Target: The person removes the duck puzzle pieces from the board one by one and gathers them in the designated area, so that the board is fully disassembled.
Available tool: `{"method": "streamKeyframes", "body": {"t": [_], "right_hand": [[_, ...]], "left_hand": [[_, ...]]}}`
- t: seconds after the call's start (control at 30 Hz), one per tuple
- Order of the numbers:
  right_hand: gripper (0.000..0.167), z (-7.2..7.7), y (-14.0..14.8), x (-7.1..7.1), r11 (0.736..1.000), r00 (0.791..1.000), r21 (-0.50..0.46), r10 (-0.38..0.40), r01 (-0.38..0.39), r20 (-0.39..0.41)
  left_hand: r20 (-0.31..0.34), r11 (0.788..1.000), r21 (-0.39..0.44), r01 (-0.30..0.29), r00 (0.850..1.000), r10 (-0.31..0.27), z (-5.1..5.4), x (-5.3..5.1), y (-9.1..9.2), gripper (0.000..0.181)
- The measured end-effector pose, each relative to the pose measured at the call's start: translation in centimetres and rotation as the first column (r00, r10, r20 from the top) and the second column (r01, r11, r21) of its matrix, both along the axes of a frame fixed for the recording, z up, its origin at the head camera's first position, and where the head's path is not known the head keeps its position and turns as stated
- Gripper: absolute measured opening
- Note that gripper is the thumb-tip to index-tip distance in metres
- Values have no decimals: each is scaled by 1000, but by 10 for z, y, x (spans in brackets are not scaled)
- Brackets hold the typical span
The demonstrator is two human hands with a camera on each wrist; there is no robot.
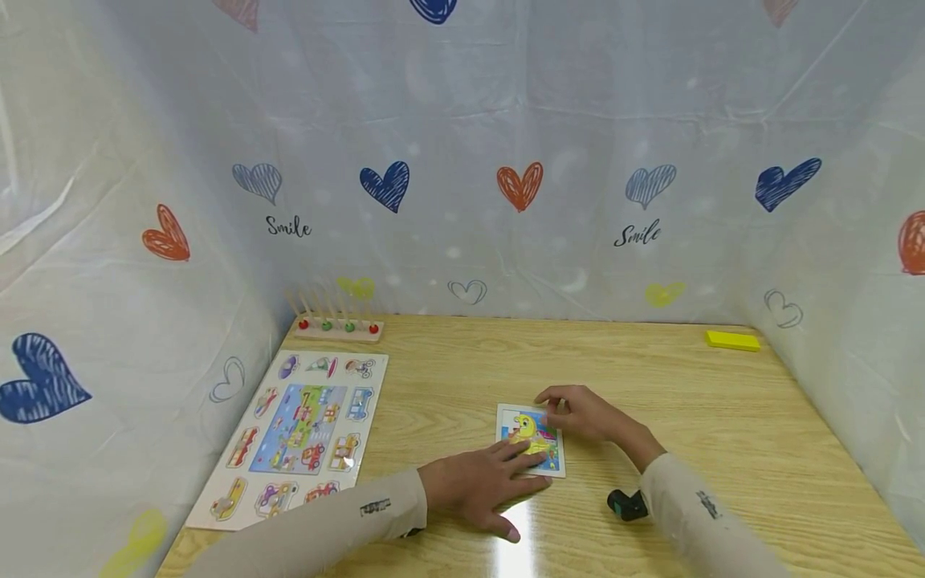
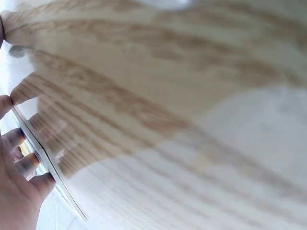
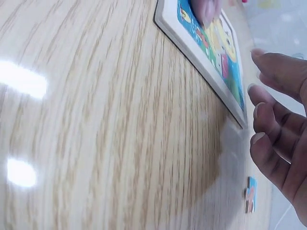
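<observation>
A small jigsaw puzzle [image 1: 507,417] in a white frame lies on the wooden table, its picture showing a yellow cartoon animal on blue. My left hand [image 1: 486,484] rests on its lower left part, fingers spread and fairly straight, thumb out over the table. By the puzzle's upper right edge hovers my right hand [image 1: 582,411]. Its fingers are loosely bent with nothing visible between them, as the right wrist view shows. In that view a loose puzzle piece [image 3: 251,195] lies on the table beyond the frame; I cannot make it out in the head view.
On the left lies a large vehicle picture board [image 1: 372,373]. Behind it stands a wooden peg rack [image 1: 338,331] with red and green beads. A yellow block [image 1: 732,341] sits at the back right. A small dark device [image 1: 627,505] is beside the right cuff. Heart-printed sheets surround the table.
</observation>
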State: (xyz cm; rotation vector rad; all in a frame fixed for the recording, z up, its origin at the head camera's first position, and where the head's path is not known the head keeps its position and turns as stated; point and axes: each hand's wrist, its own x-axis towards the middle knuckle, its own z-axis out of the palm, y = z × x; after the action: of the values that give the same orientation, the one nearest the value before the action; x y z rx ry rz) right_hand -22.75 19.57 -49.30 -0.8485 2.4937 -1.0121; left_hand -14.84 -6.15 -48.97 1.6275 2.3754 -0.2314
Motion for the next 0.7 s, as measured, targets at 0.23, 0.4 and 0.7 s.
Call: {"method": "streamKeyframes", "body": {"t": [0.23, 0.4, 0.7], "right_hand": [[30, -1, -12, 2, 999, 999, -5, 39, -39, 27], [25, -2, -17, 2, 999, 998, 5, 50, -50, 32], [30, -3, -23, -1, 995, 997, 72, 71, -69, -21]], "left_hand": [[24, 1000, 19, -11, 1000, 11, 0, 0, -1, 80], [32, 1000, 27, -11, 999, 10, -1, -1, -2, 80], [25, 1000, 24, -17, 1000, 16, -2, -1, -3, 80]]}}
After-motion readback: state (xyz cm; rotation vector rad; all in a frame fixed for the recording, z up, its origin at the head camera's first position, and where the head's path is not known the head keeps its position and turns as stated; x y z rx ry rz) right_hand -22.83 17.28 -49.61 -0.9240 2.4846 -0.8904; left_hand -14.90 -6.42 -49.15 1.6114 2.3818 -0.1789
